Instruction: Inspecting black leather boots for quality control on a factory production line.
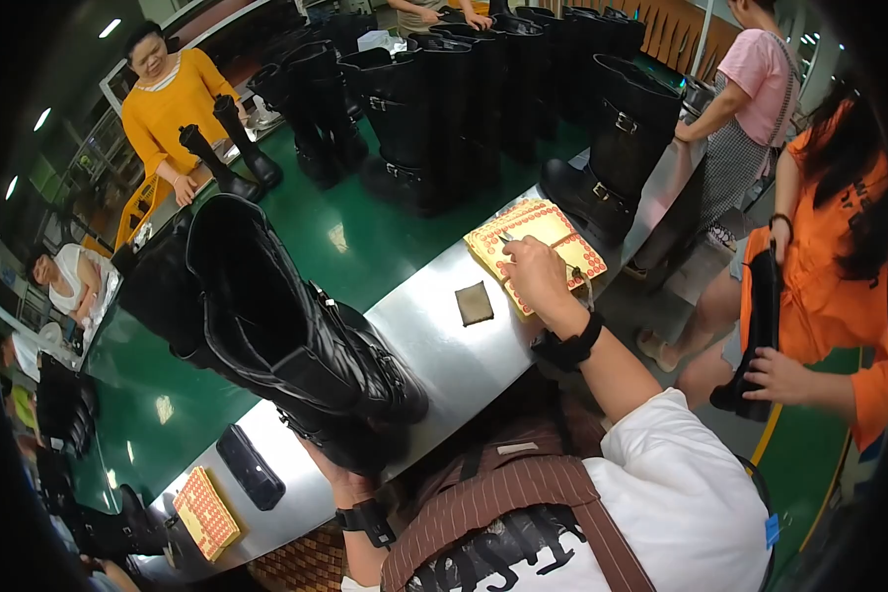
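Note:
At the metal table edge [434,345], my left hand [333,476] is against the lower part of a tall black buckled boot [311,360]; its fingers are mostly hidden by the boot. Another black boot shaft [158,286] shows just behind. My right hand [540,276] rests on a stack of yellow sheets [584,255] covered in round red labels. Its fingers are closed around a small, thin, pointed thing with a metallic tip, too small to name. Beside that stack lies a small dark square pad [475,305].
A phone [251,467] and a second label stack [207,515] lie at the near left. Many black boots [414,118] stand on the green belt [340,237]. A person in orange [829,266] holds a boot close at my right; other people work around the line.

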The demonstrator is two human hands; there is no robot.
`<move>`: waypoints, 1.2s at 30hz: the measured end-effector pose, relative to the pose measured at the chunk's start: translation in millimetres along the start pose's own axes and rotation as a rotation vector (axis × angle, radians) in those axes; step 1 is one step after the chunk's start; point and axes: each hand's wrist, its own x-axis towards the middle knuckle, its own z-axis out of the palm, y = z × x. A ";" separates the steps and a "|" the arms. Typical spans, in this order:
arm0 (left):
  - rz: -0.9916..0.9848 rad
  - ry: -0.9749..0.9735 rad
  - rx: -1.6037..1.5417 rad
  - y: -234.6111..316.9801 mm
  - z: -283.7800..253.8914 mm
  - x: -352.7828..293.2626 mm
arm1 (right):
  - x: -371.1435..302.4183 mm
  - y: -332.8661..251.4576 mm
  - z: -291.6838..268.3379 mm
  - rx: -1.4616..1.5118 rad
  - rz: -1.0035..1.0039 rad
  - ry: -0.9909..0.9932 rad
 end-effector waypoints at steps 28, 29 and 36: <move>0.016 0.047 -0.152 4.2 -34.0 6.9 | 43.7 -47.1 -37.5 0.283 -0.001 0.012; 0.025 0.033 -0.140 5.0 -34.3 7.0 | 50.6 -69.5 -66.2 0.491 -0.128 0.083; 0.024 -0.078 -0.141 5.7 -36.6 8.3 | 41.8 -227.0 -197.0 1.083 -0.867 -0.350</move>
